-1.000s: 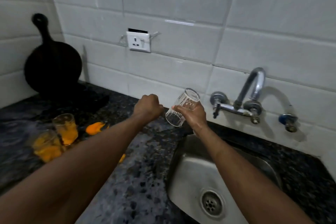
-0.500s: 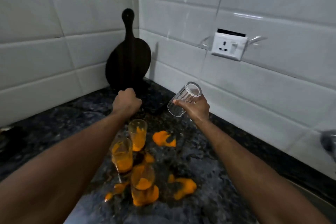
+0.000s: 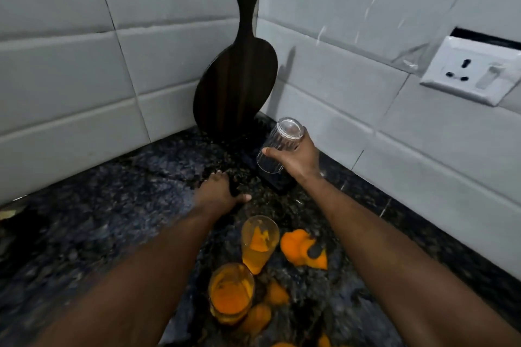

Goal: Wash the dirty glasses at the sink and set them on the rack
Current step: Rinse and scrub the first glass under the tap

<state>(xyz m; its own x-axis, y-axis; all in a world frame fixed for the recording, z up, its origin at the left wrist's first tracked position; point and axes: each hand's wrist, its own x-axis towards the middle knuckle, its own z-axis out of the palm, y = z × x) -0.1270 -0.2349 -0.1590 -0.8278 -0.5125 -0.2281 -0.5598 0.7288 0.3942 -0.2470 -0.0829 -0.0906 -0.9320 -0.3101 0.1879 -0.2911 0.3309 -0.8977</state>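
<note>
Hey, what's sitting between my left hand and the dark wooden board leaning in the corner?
Nothing: in the head view, only bare, dark speckled countertop separates the left hand from the wooden board.

Open counter (image 3: pixel 98 220) stretches away to the left. The paddle cutting board (image 3: pixel 234 87) fills the corner. One dirty glass (image 3: pixel 258 242) and a nearer dirty glass (image 3: pixel 229 293) crowd the middle.

Glossy tiles (image 3: pixel 174 56), speckled stone counter (image 3: pixel 112 205)
</note>
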